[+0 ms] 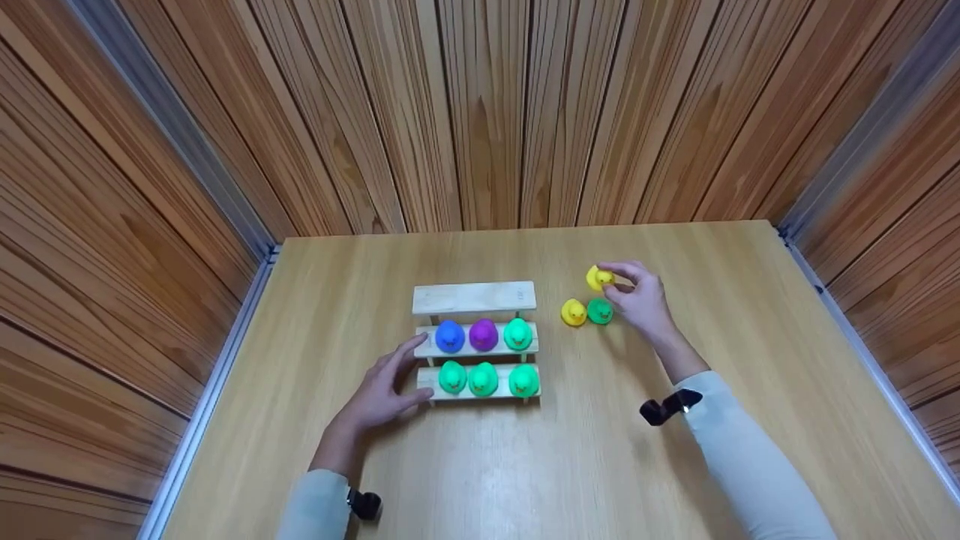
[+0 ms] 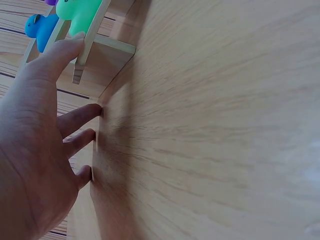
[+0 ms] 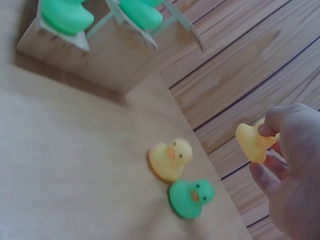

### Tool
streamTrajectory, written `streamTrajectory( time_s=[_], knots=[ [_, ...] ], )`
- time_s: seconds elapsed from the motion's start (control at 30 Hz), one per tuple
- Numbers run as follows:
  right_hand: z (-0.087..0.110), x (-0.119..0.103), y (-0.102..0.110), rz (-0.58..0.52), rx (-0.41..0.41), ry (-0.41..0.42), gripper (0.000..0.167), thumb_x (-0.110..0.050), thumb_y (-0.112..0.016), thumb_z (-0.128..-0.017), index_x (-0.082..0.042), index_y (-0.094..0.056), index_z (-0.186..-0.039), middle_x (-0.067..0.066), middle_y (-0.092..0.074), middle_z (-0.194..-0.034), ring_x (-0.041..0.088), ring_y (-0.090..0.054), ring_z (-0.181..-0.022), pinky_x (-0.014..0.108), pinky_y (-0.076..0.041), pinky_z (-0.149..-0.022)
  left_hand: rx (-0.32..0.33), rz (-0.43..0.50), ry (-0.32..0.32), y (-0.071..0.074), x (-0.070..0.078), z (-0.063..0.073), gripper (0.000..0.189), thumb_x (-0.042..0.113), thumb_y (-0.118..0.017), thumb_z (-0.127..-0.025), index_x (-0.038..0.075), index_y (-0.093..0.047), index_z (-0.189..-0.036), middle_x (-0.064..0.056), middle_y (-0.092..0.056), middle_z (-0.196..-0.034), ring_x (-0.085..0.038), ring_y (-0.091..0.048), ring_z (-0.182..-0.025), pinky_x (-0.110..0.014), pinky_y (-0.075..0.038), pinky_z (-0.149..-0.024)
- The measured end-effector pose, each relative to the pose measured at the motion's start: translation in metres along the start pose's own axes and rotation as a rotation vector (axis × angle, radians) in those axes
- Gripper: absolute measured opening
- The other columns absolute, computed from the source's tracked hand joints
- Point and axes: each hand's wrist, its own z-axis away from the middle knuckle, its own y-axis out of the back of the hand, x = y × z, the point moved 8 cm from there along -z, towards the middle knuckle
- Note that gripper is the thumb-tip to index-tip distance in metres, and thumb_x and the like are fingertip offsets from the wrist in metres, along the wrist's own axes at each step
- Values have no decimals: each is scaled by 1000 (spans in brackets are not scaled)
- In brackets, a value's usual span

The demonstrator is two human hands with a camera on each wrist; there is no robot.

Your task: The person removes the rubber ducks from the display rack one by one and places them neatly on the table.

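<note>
My right hand (image 1: 636, 298) pinches a yellow rubber duck (image 3: 251, 142) between thumb and fingers, above the table. Just below it in the head view, a second yellow rubber duck (image 1: 574, 313) and a green rubber duck (image 1: 600, 310) stand side by side. My left hand (image 1: 381, 391) is spread along the left side of a tiered wooden rack (image 1: 474, 298), its thumb touching the lower step's edge. Three green rubber ducks (image 1: 483, 380) occupy the lower step. On the middle step are a blue rubber duck (image 1: 450, 337), a purple one (image 1: 484, 334) and a green one (image 1: 517, 334).
The rack's top step holds no duck. A light wood table (image 1: 720, 315) extends around everything, with plank walls (image 1: 495, 112) behind and on both sides. Metal rails (image 1: 217, 390) run along the table's side edges.
</note>
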Motion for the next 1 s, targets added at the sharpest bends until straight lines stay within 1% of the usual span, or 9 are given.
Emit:
streamTrajectory(
  time_s=[0.1, 0.37, 0.4, 0.5, 0.6, 0.67, 0.73, 0.9, 1.0],
  knots=[
    [4, 6, 7, 6, 3, -14, 39, 8, -67, -106, 7, -70, -145, 29, -61, -149, 44, -56, -154, 3, -51, -101, -6, 6, 10, -1, -1, 1, 91, 49, -87, -98, 66, -30, -167, -4, -49, -180, -39, -31, -172, -79, -21, -138],
    [8, 20, 21, 4, 18, -24, 40, 11, -65, -106, 11, -67, -145, 32, -58, -147, 46, -55, -155, 0, -49, -98, -8, 10, 11, -1, -1, 3, 90, 50, -86, -98, 68, -30, -166, -5, -48, -180, -39, -31, -172, -79, -22, -137],
    [9, 22, 22, 10, 16, -27, 40, 10, -65, -106, 11, -67, -146, 32, -58, -148, 46, -55, -155, 2, -51, -101, -7, 9, 10, -1, -1, 3, 90, 50, -86, -98, 68, -30, -166, -5, -47, -180, -40, -31, -172, -79, -22, -137],
    [10, 28, 24, 38, 11, -42, 40, 9, -65, -107, 10, -67, -147, 31, -59, -149, 44, -55, -156, 21, -57, -116, -3, 5, 2, -1, -1, 3, 90, 50, -86, -98, 66, -30, -167, -4, -48, -180, -40, -31, -172, -79, -22, -137],
    [14, 34, 26, 52, 12, -54, 39, 10, -65, -106, 9, -68, -146, 30, -60, -149, 44, -56, -155, 24, -57, -117, -3, 3, -3, -1, -1, 3, 90, 51, -86, -98, 66, -30, -167, -4, -47, -181, -40, -31, -172, -80, -22, -137],
    [16, 38, 26, 50, 14, -60, 39, 10, -65, -106, 10, -68, -145, 31, -59, -149, 46, -56, -154, 13, -56, -110, -2, 2, -2, -1, -2, 2, 90, 52, -86, -98, 65, -30, -168, -3, -47, -181, -39, -31, -172, -79, -22, -137],
    [17, 41, 26, 34, 15, -65, 39, 11, -66, -106, 10, -68, -144, 32, -59, -149, 46, -56, -153, 1, -50, -99, -3, 4, -1, -1, -2, 2, 90, 52, -86, -98, 65, -30, -168, -3, -47, -181, -39, -31, -172, -80, -22, -137],
    [20, 48, 25, -1, 26, -63, 39, 11, -67, -104, 12, -69, -143, 33, -59, -147, 47, -56, -151, 1, -52, -97, 1, 1, -25, 0, 0, 1, 92, 48, -87, -98, 62, -31, -169, -6, -55, -175, -40, -32, -171, -79, -21, -137],
    [21, 54, 25, -7, 25, -76, 39, 12, -67, -104, 12, -68, -143, 33, -58, -146, 48, -55, -152, 2, -53, -97, 2, 2, -33, 0, 1, 0, 92, 48, -87, -97, 63, -31, -169, -5, -56, -174, -40, -33, -172, -79, -21, -137]
  ],
)
